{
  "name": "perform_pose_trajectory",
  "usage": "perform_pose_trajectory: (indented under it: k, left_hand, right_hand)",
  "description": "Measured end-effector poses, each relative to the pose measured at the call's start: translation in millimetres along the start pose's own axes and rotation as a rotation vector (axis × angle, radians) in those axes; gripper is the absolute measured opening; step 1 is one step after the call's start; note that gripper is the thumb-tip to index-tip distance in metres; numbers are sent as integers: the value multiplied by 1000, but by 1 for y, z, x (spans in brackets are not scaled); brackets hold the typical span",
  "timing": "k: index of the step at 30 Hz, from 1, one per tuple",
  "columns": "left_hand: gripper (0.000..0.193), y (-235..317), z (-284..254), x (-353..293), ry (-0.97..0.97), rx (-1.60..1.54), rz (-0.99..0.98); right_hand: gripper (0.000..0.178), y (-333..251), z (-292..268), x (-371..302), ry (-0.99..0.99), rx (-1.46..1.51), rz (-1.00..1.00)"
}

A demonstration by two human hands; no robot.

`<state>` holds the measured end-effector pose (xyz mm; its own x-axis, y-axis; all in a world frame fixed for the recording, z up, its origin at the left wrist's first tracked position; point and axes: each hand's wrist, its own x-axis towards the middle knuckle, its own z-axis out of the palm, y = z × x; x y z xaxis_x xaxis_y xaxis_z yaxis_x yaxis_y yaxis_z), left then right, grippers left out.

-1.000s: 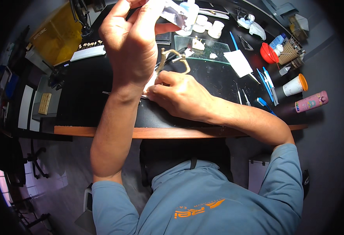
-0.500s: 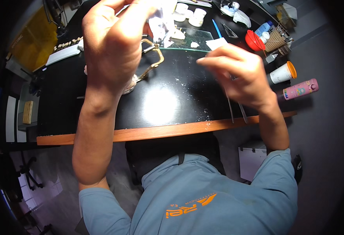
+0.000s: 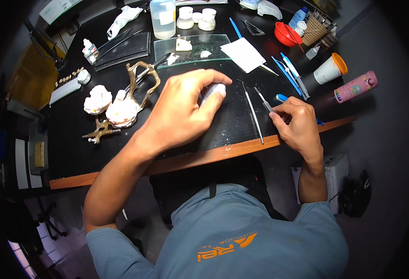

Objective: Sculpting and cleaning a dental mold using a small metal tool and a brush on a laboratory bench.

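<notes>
My left hand is over the middle of the black table, its fingers curled around a whitish wad that looks like tissue and is mostly hidden. My right hand, by the table's front edge, pinches a slim metal dental instrument pointing away from me. Between the hands lies a thin metal probe with a hooked tip. Left of my left hand, white plaster dental models sit with a brass articulator.
Further back are a glass slab bearing small whitish pieces, a white paper pad, a clear bottle and white jars. To the right stand a red bowl, an orange-lidded cup and a pink can.
My left hand has come down from high up to over the table, with the whitish wad. My right hand has lowered toward the front edge and taken hold of the metal instrument.
</notes>
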<state>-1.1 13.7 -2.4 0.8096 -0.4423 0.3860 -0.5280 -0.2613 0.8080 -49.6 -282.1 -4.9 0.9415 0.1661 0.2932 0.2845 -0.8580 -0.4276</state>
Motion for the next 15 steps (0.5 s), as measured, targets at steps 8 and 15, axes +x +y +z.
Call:
perform_pose_trajectory:
  k: [8, 15]
  left_hand:
    - [32, -7, 11, 3, -54, 91, -21]
    - [29, -9, 8, 5, -84, 132, -91]
  right_hand:
    - [12, 11, 27, -2, 136, -111, 1]
    - [10, 13, 36, 1, 224, 261, 28]
